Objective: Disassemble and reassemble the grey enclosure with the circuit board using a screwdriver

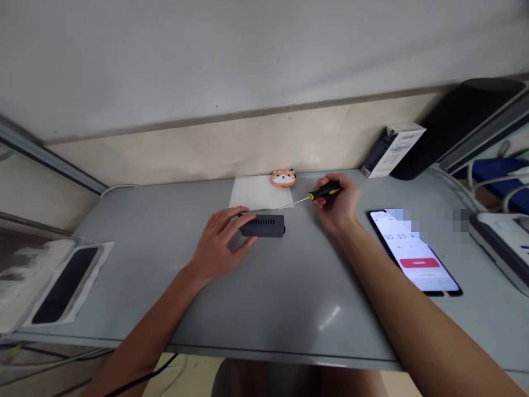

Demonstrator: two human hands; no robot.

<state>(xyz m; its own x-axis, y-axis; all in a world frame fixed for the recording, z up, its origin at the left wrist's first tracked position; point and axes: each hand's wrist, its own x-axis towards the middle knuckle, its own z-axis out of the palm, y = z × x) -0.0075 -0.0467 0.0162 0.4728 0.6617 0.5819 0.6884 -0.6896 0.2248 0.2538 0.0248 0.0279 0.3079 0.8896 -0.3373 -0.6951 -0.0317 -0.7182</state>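
A dark grey slotted box (266, 226), rectangular with a row of vents on top, lies on the grey table. My left hand (223, 240) grips its left end, with the thumb at the near side and the fingers on the far side and top. In my right hand (341, 204) is a screwdriver (324, 191) with a black and yellow handle, held closed between the fingers. Its thin metal shaft slants down to the left, and the tip is close to the box's top right part; whether it touches I cannot tell.
Behind the box lie a white paper sheet (252, 192) and an orange animal-faced case (283, 178). A lit phone (417, 259) rests to the right. A white and dark carton (394, 150) and a black cylinder (454, 124) stand at the back right. Another phone (68, 284) lies at left.
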